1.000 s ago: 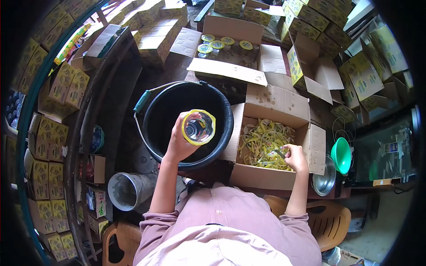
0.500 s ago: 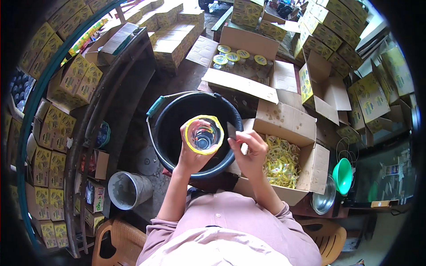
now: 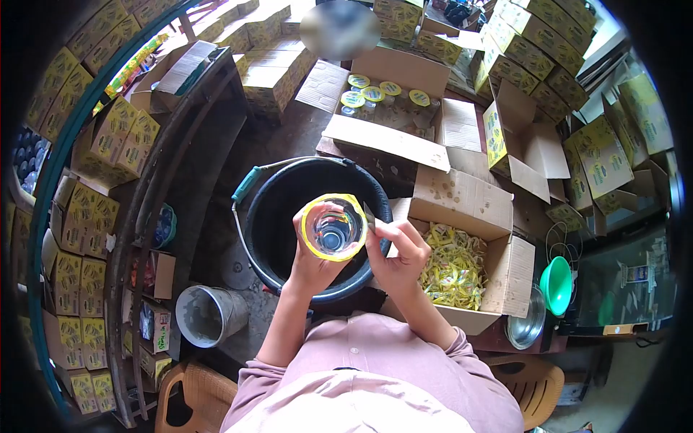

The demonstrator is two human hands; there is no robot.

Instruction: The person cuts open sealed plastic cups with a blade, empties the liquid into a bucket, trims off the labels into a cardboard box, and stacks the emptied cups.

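My left hand (image 3: pixel 310 270) is closed around a clear plastic cup (image 3: pixel 333 239), its mouth turned up toward me. Yellow film rings the cup's rim. Pinched between the fingers of my right hand (image 3: pixel 401 258) is a small dark flat blade (image 3: pixel 369 218), right beside the rim; whether it touches the film I cannot tell. Both hands are above a large black bucket (image 3: pixel 278 191) with a wire handle and teal grip. To the right, an open carton (image 3: pixel 465 196) holds a heap of yellow film strips (image 3: pixel 451 270).
Beyond the bucket, an open carton (image 3: pixel 386 144) holds several yellow-lidded cups. A grey bucket (image 3: pixel 209 314) stands at left, near a shelf of stacked boxes (image 3: pixel 68 274). At right are a green bowl (image 3: pixel 556 285) and a metal basin (image 3: pixel 527 325). A blurred person's head appears at the back.
The blade in my right hand has moved left, up close to the cup's rim. The cup has shifted slightly down in view. A blurred head has appeared at the top.
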